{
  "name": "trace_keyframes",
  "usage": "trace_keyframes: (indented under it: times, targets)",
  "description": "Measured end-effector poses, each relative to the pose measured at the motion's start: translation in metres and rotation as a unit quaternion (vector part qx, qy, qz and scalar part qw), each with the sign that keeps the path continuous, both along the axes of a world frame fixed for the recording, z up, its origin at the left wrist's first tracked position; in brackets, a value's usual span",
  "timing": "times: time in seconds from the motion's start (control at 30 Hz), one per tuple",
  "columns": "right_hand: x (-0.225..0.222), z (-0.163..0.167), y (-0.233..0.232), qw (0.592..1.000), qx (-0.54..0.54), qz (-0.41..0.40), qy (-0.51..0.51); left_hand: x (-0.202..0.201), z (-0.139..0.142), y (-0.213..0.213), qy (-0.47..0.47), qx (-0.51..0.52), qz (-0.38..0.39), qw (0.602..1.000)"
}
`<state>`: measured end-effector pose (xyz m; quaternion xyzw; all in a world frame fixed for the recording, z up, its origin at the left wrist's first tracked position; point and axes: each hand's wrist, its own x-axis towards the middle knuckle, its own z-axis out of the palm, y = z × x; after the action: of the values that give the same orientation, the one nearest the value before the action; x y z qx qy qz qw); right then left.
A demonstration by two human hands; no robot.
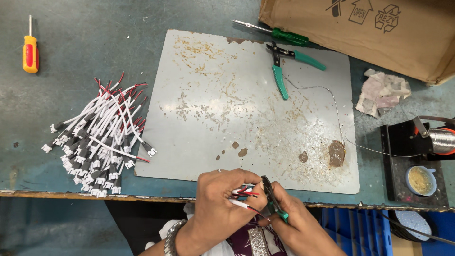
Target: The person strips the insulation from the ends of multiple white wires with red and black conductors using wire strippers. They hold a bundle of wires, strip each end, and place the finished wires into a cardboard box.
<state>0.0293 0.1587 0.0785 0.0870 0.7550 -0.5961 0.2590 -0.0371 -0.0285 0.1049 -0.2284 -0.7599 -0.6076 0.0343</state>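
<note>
My left hand (222, 201) holds a small bunch of white cables with red and black wire ends (244, 194) at the table's near edge. Beside it, my right hand (294, 223) grips a small green-handled cutter (272, 201), its black jaws up against the wire ends. A heap of the same white connector cables (102, 137) lies on the table to the left. Both hands sit just below the scorched grey metal plate (246, 109).
Green-handled wire strippers (284, 64) and a green screwdriver (279, 34) lie at the plate's far edge. A yellow screwdriver (30, 52) is far left. At right are a cardboard box (379, 28), a crumpled cloth (381, 92), a solder spool stand (426, 140) and a flux tin (420, 180).
</note>
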Motion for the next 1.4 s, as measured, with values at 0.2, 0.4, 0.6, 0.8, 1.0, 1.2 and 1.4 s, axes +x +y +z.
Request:
trace_keyframes:
  times: [0.2, 0.4, 0.6, 0.8, 1.0, 1.2, 1.4]
  targets:
    - [-0.001, 0.001, 0.001, 0.999, 0.014, 0.016, 0.041, 0.001, 0.0, 0.001, -0.047, 0.026, -0.001, 0.999]
    - [0.001, -0.004, 0.003, 1.0, -0.007, 0.0, 0.006, 0.002, -0.003, 0.001, -0.069, 0.05, -0.03, 0.996]
    - [0.01, -0.031, 0.012, 0.996, -0.082, -0.028, -0.033, 0.001, -0.015, -0.002, -0.222, 0.156, -0.114, 0.956]
    - [0.015, -0.049, 0.031, 0.91, -0.408, -0.078, -0.017, 0.001, -0.033, -0.002, -0.359, 0.258, -0.148, 0.885]
    - [0.012, -0.037, 0.033, 0.937, -0.339, -0.082, -0.024, 0.0, -0.042, -0.003, -0.342, 0.213, -0.116, 0.908]
    - [0.015, -0.033, 0.026, 0.953, -0.285, -0.069, -0.075, -0.001, -0.031, 0.001, -0.32, 0.19, -0.096, 0.923]
    - [0.018, -0.044, 0.029, 0.986, -0.154, -0.028, -0.063, 0.002, -0.008, 0.002, -0.113, 0.037, -0.04, 0.992]
